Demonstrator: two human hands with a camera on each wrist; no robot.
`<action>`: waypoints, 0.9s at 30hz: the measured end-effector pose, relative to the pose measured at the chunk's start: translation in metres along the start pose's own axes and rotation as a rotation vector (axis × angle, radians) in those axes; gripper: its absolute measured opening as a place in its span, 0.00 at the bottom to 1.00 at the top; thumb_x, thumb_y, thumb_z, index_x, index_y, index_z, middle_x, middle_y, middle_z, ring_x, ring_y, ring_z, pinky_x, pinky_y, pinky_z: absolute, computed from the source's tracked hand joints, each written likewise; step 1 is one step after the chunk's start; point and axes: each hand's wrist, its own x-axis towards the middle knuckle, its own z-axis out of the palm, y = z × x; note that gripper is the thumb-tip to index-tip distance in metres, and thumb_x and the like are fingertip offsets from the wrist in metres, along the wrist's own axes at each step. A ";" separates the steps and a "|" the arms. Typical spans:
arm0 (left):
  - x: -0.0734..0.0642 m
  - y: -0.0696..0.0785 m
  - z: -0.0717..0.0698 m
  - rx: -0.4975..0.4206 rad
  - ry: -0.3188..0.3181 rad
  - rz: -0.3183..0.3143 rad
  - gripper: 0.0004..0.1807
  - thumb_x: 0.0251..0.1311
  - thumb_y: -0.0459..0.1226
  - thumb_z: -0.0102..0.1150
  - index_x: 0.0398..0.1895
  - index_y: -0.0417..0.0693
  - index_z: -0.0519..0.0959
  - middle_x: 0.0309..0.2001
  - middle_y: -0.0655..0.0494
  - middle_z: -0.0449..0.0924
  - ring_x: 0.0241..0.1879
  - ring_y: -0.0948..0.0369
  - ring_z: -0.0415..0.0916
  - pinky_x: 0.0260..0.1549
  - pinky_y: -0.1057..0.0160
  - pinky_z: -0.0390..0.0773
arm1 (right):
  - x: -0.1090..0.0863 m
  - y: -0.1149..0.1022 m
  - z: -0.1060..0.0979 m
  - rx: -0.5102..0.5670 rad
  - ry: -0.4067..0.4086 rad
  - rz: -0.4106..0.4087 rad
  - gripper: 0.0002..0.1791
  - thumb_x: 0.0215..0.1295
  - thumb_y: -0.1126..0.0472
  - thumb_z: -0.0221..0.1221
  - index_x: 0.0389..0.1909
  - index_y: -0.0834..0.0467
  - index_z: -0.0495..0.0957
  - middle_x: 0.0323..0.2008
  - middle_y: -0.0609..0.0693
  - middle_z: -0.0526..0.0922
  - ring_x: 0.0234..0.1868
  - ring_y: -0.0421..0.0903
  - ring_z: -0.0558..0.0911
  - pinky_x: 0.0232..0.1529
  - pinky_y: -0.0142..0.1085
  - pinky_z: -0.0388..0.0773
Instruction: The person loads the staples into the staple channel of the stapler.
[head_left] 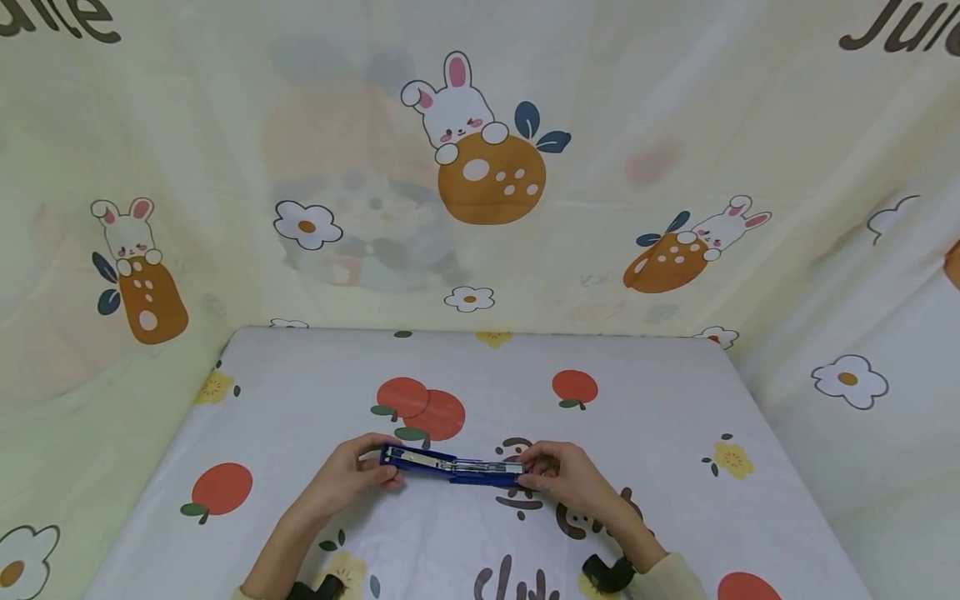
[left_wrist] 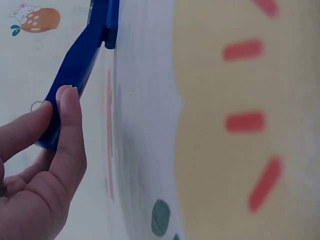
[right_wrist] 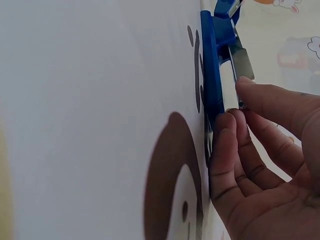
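Note:
A blue stapler (head_left: 452, 467) is folded wide over the table, its metal staple channel showing. My left hand (head_left: 352, 477) pinches the outer end of its swung-back top arm; the left wrist view shows the thumb and fingers on the blue arm (left_wrist: 75, 65). At the other end, my right hand (head_left: 564, 477) has thumb and fingertips at the tip of the metal channel (right_wrist: 229, 85), above the blue base (right_wrist: 212, 65). Whether a strip of staples lies between the right fingertips, I cannot tell. Part of the stapler's left end is hidden behind the left fingers.
A white cloth printed with red fruits and yellow flowers covers the table (head_left: 300, 392). Patterned curtains (head_left: 585, 267) hang behind it and along both sides. Dark wrist-camera mounts (head_left: 609, 573) sit at both forearms, near the front of the view.

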 end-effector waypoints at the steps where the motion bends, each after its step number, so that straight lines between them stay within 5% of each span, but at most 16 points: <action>1: 0.000 0.000 0.000 -0.001 -0.002 -0.001 0.25 0.72 0.26 0.60 0.69 0.28 0.70 0.65 0.26 0.74 0.46 0.58 0.89 0.46 0.69 0.86 | 0.000 0.000 0.000 0.000 0.000 -0.001 0.13 0.66 0.59 0.73 0.48 0.59 0.87 0.36 0.48 0.87 0.32 0.37 0.81 0.33 0.28 0.79; 27: 0.002 0.008 0.000 -0.041 -0.028 0.029 0.26 0.70 0.29 0.64 0.68 0.28 0.71 0.60 0.31 0.78 0.43 0.62 0.89 0.48 0.63 0.88 | -0.001 -0.004 0.000 -0.005 -0.006 0.002 0.11 0.67 0.60 0.71 0.48 0.58 0.87 0.35 0.48 0.87 0.32 0.37 0.81 0.34 0.27 0.79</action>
